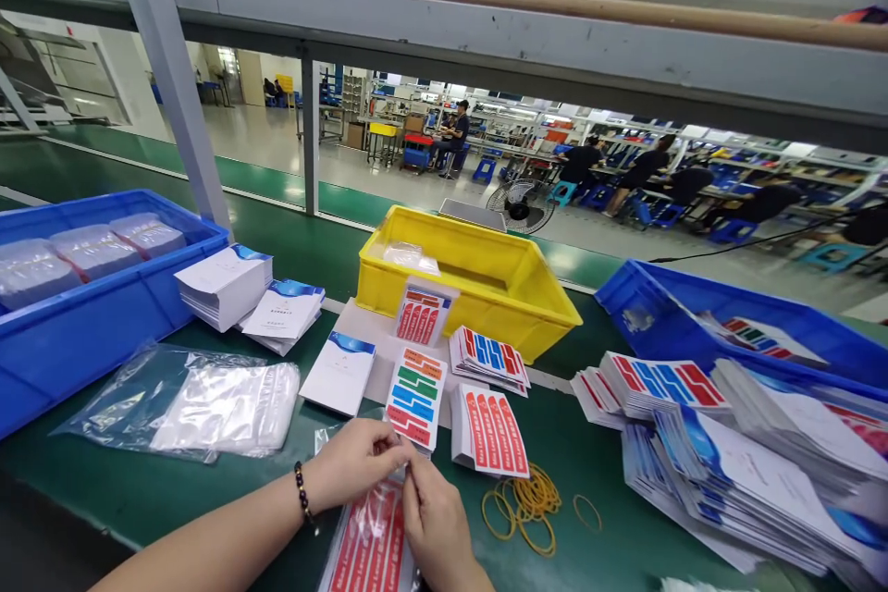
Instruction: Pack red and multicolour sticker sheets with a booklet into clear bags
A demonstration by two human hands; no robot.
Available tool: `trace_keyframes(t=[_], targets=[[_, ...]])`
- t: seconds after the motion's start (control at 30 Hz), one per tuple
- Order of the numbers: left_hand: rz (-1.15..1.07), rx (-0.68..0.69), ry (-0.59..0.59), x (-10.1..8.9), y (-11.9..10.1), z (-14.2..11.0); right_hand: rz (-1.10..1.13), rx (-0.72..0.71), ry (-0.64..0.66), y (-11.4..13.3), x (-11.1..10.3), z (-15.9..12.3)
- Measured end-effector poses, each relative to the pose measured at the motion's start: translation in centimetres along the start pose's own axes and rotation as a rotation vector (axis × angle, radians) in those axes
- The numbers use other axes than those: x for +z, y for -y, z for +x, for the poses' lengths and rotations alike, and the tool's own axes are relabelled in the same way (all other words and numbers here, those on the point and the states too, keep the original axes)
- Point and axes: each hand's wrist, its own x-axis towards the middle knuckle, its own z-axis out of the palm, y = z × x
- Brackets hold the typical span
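My left hand [357, 464] and my right hand [438, 518] meet with fingertips pinched together at the top edge of a clear plastic bag. Inside this bag [367, 541] is a sheet with red printed strips, lying near the front of the bench. Just beyond my fingers sits a stack of sticker sheets [416, 396] in orange, green, blue and red. Beside it are a stack of red label sheets [489, 430], a stack of red and blue sheets [487, 359] and a pile of booklets [339, 374]. My fingers partly hide the bag's top.
Yellow rubber bands [534, 501] lie right of my hands. Empty clear bags [228, 407] are at left by a blue bin [139, 291]. A yellow bin [472, 310] stands behind; at right, booklet piles [756, 481] front another blue bin [666, 296]. A shelf beam [486, 14] crosses above.
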Motion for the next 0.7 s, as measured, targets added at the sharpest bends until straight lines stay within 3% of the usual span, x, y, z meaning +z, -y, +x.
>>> trace_keyframes(t=[0.1, 0.2, 0.33, 0.47, 0.6, 0.7], targets=[[-0.325, -0.09, 0.013, 0.5, 0.7, 0.9, 0.028, -0.008, -0.018, 0.2, 0.0, 0.1], [-0.461, -0.087, 0.011, 1.3, 1.5, 1.0, 0.159, 0.116, 0.045, 0.8, -0.3, 0.6], [-0.31, 0.021, -0.001, 1.7, 2.3, 0.6, 0.271, 0.281, 0.143, 0.9, -1.0, 1.3], [-0.047, 0.135, 0.002, 1.5, 2.7, 0.3, 0.254, 0.255, 0.193, 0.6, -1.1, 1.2], [0.068, 0.174, 0.045, 1.6, 2.2, -0.1, 0.012, 0.158, 0.064, 0.1, -0.7, 0.9], [0.017, 0.108, 0.045, 1.6, 2.1, -0.1, -0.207, 0.105, -0.086, -0.3, -0.6, 0.9]])
